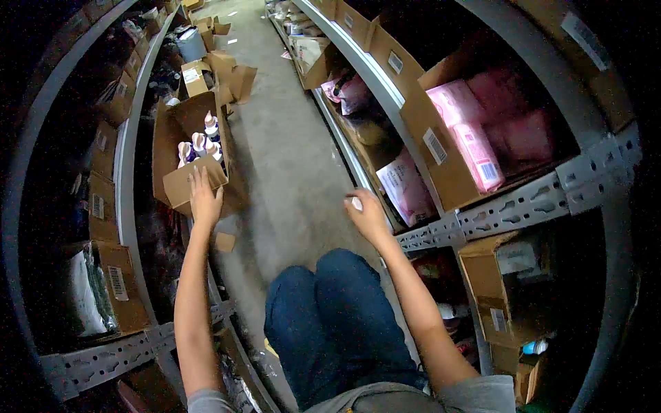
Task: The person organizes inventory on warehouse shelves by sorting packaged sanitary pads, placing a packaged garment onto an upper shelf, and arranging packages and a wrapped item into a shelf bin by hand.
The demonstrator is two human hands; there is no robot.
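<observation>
Cardboard box (172,124) of tall shape stands at ten o'clock from the centre of our view, beside the shelving on the left of the aisle. Inside it we see several white-capped bottles (200,146) with dark blue parts, standing close together. Our left hand (204,201) lies on the front flap (180,187) of this box, the fingers stretched and slightly spread, pointing to twelve o'clock, their tips near the upper edge of the flap. The bottles are just beyond these fingertips, also toward twelve o'clock, and apart from them.

Our right hand (370,217) is held above the aisle, near the centre and toward three o'clock. Its fingers are curled around a small white object (356,204), which shows at the ten o'clock side of the hand; what exactly it is, we cannot tell. The box is at about ten o'clock from these fingers, well apart.

At two o'clock, pink plastic packages (475,155) fill a carton on the right shelving. At six o'clock we see our knees in blue trousers (329,303), above the grey floor (292,158). One cardboard scrap (224,241) lies at five o'clock from the box.
</observation>
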